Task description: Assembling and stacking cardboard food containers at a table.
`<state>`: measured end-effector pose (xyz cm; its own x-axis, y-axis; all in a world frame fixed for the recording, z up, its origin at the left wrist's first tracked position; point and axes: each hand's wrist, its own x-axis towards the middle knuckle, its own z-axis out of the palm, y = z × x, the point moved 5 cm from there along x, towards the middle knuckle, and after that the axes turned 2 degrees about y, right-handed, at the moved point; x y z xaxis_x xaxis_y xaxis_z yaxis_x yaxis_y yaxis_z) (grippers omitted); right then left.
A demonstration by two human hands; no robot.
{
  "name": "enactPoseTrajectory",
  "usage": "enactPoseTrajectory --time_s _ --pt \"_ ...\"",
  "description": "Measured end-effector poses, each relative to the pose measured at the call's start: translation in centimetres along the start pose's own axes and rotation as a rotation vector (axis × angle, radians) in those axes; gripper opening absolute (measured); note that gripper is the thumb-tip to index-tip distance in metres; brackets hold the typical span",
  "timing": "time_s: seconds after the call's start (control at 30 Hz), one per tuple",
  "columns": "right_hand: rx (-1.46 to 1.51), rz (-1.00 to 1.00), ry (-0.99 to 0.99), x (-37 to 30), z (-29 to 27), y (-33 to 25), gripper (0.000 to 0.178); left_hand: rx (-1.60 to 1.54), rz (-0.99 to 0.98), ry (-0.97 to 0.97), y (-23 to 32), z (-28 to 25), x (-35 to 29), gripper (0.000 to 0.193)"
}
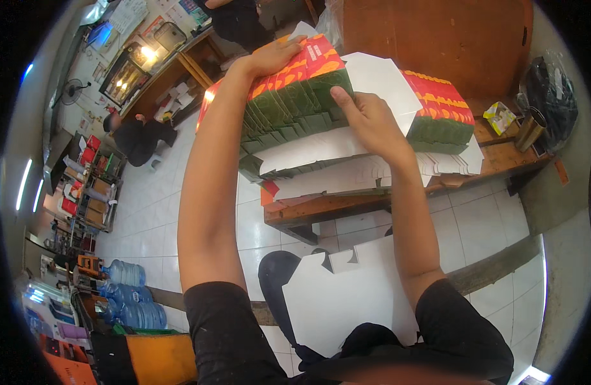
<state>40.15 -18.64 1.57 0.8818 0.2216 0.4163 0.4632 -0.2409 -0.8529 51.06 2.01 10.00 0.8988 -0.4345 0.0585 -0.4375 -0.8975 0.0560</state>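
Observation:
A thick stack of folded cardboard cartons (295, 106), red, orange and green outside with white flaps, rests on the pile at the bench. My left hand (273, 58) reaches over its top far edge, fingers laid along the red side, holding it. My right hand (374, 122) grips the stack's right end, thumb against the green panels; its other fingers are partly hidden. To the right stands a second stack of the same cartons (440, 109), apart from both hands. A flat white carton sheet (347, 295) lies across my lap.
The wooden bench (347, 212) carries the stacks. At its right end are a yellow-green packet (499, 119), a brown cylinder (530, 129) and a black plastic bag (552, 96). Large water bottles (132, 298) stand at lower left. Another person (135, 138) sits low at far left; someone else stands behind the bench.

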Motion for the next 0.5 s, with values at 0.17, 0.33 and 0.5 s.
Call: enactPoseTrajectory --time_s 0.17,0.33,0.5 --pt "0.177 -0.089 0.041 0.8 0.7 -0.3 0.042 -0.110 -0.171 0.026 0.5 -0.2 -0.7 0.052" --pt "0.584 -0.233 0.088 1.6 1.2 -1.6 0.029 -0.037 -0.110 -0.001 1.3 -0.4 -0.8 0.052" --pt "0.489 -0.204 0.200 1.5 1.6 -1.6 0.025 0.012 -0.047 0.002 0.5 -0.2 -0.5 0.055"
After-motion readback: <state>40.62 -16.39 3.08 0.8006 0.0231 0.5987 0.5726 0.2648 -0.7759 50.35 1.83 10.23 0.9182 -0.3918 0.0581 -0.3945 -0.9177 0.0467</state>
